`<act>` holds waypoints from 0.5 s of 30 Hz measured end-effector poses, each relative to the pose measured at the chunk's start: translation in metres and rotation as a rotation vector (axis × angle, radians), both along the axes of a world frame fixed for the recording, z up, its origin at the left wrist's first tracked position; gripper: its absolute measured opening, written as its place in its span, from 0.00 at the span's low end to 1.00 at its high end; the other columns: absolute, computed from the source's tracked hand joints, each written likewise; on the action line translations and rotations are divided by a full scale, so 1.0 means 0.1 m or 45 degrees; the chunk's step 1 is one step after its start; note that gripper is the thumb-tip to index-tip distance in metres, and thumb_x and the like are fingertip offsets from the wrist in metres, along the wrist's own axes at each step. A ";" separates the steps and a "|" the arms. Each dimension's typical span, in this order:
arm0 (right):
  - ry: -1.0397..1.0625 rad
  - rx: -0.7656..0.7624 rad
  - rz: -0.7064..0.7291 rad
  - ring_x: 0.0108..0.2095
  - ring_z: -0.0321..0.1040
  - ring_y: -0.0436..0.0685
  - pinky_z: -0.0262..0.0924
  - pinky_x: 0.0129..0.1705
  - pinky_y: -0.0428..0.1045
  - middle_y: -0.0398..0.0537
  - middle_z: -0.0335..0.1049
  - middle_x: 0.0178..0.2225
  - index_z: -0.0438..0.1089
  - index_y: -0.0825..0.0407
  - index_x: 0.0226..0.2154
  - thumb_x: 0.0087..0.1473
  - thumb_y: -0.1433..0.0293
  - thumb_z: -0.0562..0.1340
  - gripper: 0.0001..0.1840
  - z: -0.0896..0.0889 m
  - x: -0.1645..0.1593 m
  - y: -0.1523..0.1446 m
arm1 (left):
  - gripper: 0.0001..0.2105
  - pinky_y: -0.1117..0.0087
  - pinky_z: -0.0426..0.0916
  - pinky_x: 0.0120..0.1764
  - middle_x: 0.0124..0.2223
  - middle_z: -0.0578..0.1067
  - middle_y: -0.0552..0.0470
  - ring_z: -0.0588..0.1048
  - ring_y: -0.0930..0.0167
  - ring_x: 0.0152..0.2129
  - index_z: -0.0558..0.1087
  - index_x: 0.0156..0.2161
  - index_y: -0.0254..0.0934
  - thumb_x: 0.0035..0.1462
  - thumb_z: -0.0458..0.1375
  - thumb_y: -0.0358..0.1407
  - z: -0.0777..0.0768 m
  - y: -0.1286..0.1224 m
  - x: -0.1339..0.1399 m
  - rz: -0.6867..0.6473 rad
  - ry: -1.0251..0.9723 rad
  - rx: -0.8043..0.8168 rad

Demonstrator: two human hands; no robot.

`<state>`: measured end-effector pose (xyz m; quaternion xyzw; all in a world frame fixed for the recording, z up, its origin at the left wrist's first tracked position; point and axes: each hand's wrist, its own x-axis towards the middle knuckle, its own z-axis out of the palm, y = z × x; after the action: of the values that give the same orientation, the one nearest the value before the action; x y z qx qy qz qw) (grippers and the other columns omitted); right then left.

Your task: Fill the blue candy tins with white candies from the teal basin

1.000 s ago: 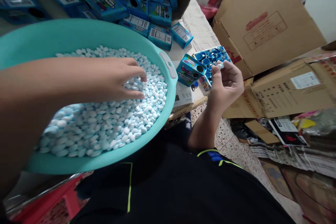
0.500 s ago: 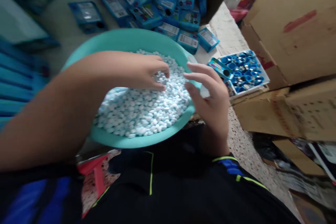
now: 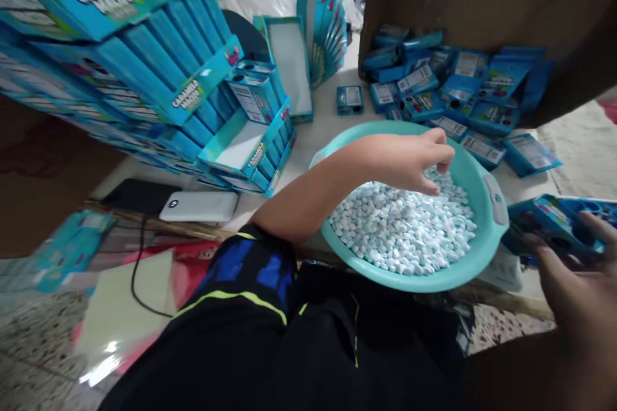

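Note:
My left hand (image 3: 417, 159) hangs over a turquoise basin (image 3: 419, 281) full of small white and pale blue candies (image 3: 409, 231). Its fingers are loosely bent, with the thumb apart from them, and nothing shows between them. My right hand (image 3: 583, 289), blurred at the right edge, is spread beside a small blue box (image 3: 549, 218) with a dark round spot. Thumb and index finger lie close to that box's near end; whether they touch it I cannot tell. Behind the box, part of a tray with blue items (image 3: 595, 209) shows.
A cardboard carton (image 3: 472, 0) lies open behind the basin, with many small blue boxes (image 3: 482, 83) spilling out. Stacked display boxes (image 3: 159, 70) stand at left, near an empty display tray (image 3: 289, 64). A white phone-like device (image 3: 200, 205) lies at the table's front edge.
The view has swung left, bringing the stacked display boxes into sight. My right hand has gone from the basin's rim to the blue box at the tray. My left hand stays over the candies.

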<state>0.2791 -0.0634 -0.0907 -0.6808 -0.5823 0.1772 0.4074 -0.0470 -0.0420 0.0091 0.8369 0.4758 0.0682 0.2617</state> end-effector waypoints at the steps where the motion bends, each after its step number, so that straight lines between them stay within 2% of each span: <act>1: -0.013 0.013 -0.052 0.51 0.79 0.87 0.70 0.48 0.81 0.64 0.81 0.54 0.74 0.27 0.63 0.41 0.38 0.71 0.46 -0.02 -0.04 0.01 | 0.16 0.58 0.69 0.48 0.67 0.67 0.40 0.76 0.60 0.47 0.72 0.54 0.39 0.65 0.60 0.42 0.01 0.00 -0.05 0.024 -0.069 0.050; 3: 0.015 0.095 -0.137 0.51 0.80 0.86 0.71 0.49 0.80 0.66 0.80 0.53 0.75 0.29 0.63 0.41 0.41 0.71 0.45 -0.03 -0.10 0.04 | 0.17 0.59 0.69 0.55 0.66 0.69 0.41 0.75 0.59 0.54 0.71 0.57 0.40 0.65 0.59 0.40 -0.01 0.05 -0.12 0.054 -0.236 0.176; 5: 0.046 0.232 -0.176 0.52 0.79 0.88 0.72 0.49 0.81 0.68 0.80 0.54 0.75 0.34 0.64 0.34 0.46 0.76 0.51 -0.02 -0.11 0.08 | 0.20 0.59 0.68 0.61 0.65 0.71 0.41 0.73 0.58 0.60 0.69 0.60 0.39 0.65 0.59 0.38 -0.06 0.11 -0.13 0.064 -0.418 0.298; 7: 0.075 0.498 -0.138 0.53 0.78 0.89 0.72 0.47 0.82 0.67 0.80 0.55 0.76 0.35 0.63 0.28 0.50 0.80 0.54 0.05 -0.14 0.11 | 0.25 0.57 0.68 0.65 0.64 0.72 0.41 0.72 0.57 0.63 0.66 0.65 0.39 0.64 0.60 0.38 -0.11 0.16 -0.10 0.047 -0.584 0.365; 9: 0.156 0.797 -0.039 0.50 0.79 0.86 0.72 0.44 0.80 0.61 0.81 0.55 0.78 0.29 0.59 0.26 0.49 0.80 0.51 0.17 -0.28 0.10 | 0.32 0.56 0.67 0.67 0.67 0.71 0.41 0.71 0.55 0.65 0.63 0.69 0.40 0.62 0.63 0.41 -0.14 0.18 -0.02 -0.020 -0.720 0.339; 11: 0.290 0.952 0.111 0.48 0.81 0.78 0.74 0.43 0.74 0.54 0.82 0.53 0.79 0.24 0.56 0.32 0.49 0.80 0.43 0.34 -0.54 0.05 | 0.37 0.58 0.68 0.67 0.68 0.71 0.43 0.69 0.56 0.68 0.62 0.71 0.43 0.60 0.67 0.47 -0.14 0.16 0.07 -0.120 -0.811 0.200; 12: 0.392 0.965 0.238 0.47 0.81 0.75 0.75 0.42 0.71 0.52 0.81 0.53 0.78 0.24 0.57 0.35 0.49 0.80 0.42 0.43 -0.70 0.02 | 0.37 0.59 0.70 0.66 0.68 0.73 0.45 0.70 0.56 0.68 0.64 0.70 0.44 0.59 0.68 0.49 -0.14 0.14 0.10 -0.168 -0.833 0.101; 14: 0.593 0.836 0.522 0.51 0.81 0.72 0.77 0.50 0.68 0.52 0.81 0.52 0.75 0.29 0.61 0.47 0.53 0.77 0.37 0.58 -1.03 -0.04 | 0.36 0.59 0.74 0.63 0.63 0.78 0.45 0.75 0.56 0.64 0.69 0.67 0.43 0.57 0.70 0.52 -0.12 0.08 0.14 -0.207 -0.861 -0.049; 15: 0.623 0.805 0.630 0.58 0.79 0.71 0.75 0.56 0.68 0.52 0.80 0.56 0.73 0.31 0.63 0.54 0.56 0.74 0.35 0.63 -1.16 -0.06 | 0.34 0.58 0.76 0.61 0.60 0.80 0.45 0.77 0.55 0.61 0.71 0.64 0.41 0.56 0.70 0.53 -0.10 0.04 0.12 -0.172 -0.875 -0.053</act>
<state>0.1632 -0.0692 -0.0280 -0.3021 -0.6394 0.2383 0.6657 -0.0349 -0.0384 -0.0009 0.7893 0.3046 0.3187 0.4275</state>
